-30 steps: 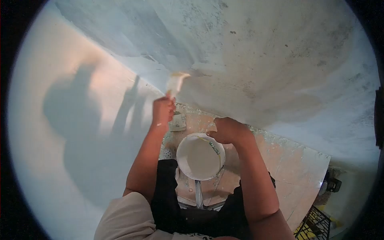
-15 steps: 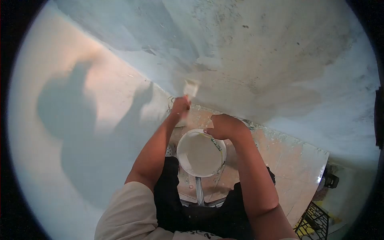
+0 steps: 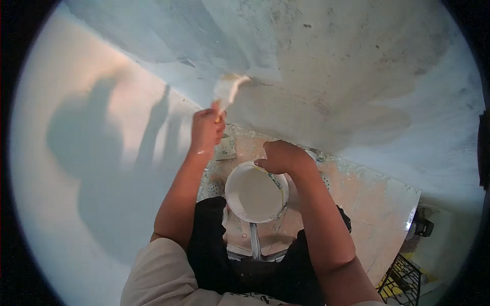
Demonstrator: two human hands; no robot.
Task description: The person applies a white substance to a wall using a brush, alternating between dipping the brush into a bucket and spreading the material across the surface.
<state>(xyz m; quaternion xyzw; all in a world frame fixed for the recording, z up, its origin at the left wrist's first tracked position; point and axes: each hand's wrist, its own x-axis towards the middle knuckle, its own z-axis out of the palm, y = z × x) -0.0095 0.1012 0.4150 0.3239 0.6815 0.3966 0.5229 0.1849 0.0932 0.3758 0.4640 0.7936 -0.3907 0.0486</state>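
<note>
My left hand [image 3: 206, 130] is closed round the handle of a brush or scraper [image 3: 229, 91], whose pale, motion-blurred head is against or close to the patchy grey-white wall [image 3: 326, 66]. Below and to the right stands a round white bucket [image 3: 253, 196] with pale liquid or paste inside, between the knees. My right hand [image 3: 284, 157] is bent over the bucket's upper right rim. Its fingers curl down there, and what they grip, if anything, is mostly hidden.
A smooth pale wall [image 3: 102, 194] on the left carries shadows. Tiled floor [image 3: 367, 204] with white splatter lies below the wall. A metal bar [image 3: 255, 242] is beneath the bucket. At lower right are a black metal rack [image 3: 400, 280] and a dark object [image 3: 423, 227].
My left hand has moved up and left with the tool, which now sits higher on the wall. My right hand has stayed by the bucket rim, shifting only slightly.
</note>
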